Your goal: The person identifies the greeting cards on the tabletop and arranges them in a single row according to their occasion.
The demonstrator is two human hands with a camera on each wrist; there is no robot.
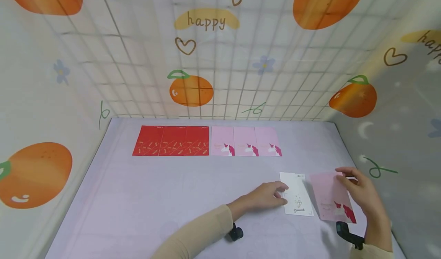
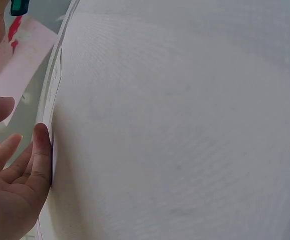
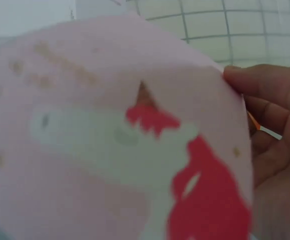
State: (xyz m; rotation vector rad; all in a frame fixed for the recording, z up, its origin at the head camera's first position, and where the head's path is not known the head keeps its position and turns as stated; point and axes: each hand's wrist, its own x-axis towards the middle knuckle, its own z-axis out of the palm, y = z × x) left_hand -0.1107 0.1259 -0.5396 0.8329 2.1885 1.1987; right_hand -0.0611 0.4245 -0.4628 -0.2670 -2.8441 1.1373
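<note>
A pink unicorn card (image 1: 327, 194) is raised off the table at the right, tilted. My right hand (image 1: 366, 194) pinches it near its top right corner between thumb and fingers. In the right wrist view the unicorn card (image 3: 99, 175) fills most of the frame, with the thumb over its edge. Just left of it a white card (image 1: 295, 192) with a small diamond drawing lies flat. At that card's left edge, my left hand (image 1: 265, 196) rests with loosely bent fingers; the left wrist view shows the left hand (image 2: 14, 195) low against the table, gripping nothing.
Along the back of the table (image 1: 172, 194), red cards (image 1: 173, 141) lie in an overlapping row of three. Next to them on the right are three pink unicorn cards (image 1: 244, 140). A printed cloth (image 1: 220, 60) hangs behind and around the table.
</note>
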